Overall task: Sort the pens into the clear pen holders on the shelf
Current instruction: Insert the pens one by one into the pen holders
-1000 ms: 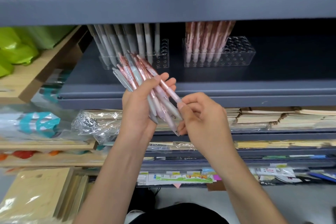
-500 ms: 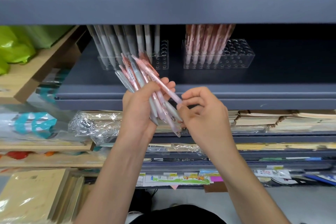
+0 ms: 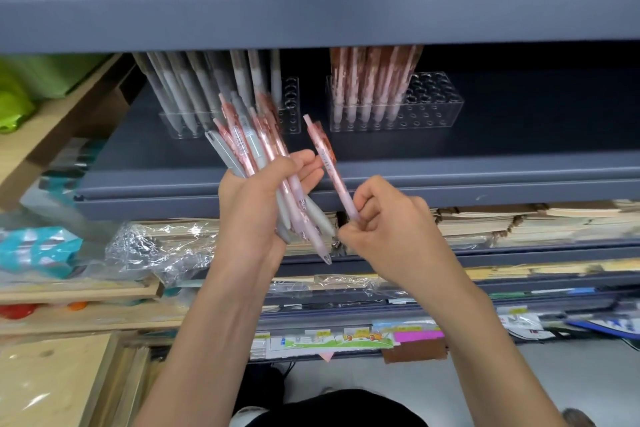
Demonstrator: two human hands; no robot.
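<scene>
Grey metal shelf (image 3: 519, 146) fills the upper view, with a railed shelf above it. The tier below holds flat paper stacks (image 3: 519, 222) on the right and crumpled clear wrap (image 3: 145, 250) on the left.

Two clear pen holders stand at the back of the grey shelf. The left holder (image 3: 290, 104) carries grey pens (image 3: 173, 90) that lean left, and its rightmost holes are open. The right holder (image 3: 429, 104) has pink pens (image 3: 363, 87) upright in its left half, and the holes in its right half are free.

Left hand (image 3: 252, 215) is in front of the shelf edge. Its fingers are curled round a mixed bundle of pens (image 3: 249, 146), pink and grey, with the thumb across the front. The bundle fans up and left, tips pointing down. Its top ends overlap the left holder in view, and contact can't be told.

Right hand (image 3: 391, 236) is just right of the left. Thumb and forefinger pinch the lower end of a single pink pen (image 3: 329, 166), and the other fingers are curled in.

The single pen is tilted, top leaning up and left. It is clear of the bundle, just beside the left fingertips. In view it sits between the two holders and is in neither.
</scene>
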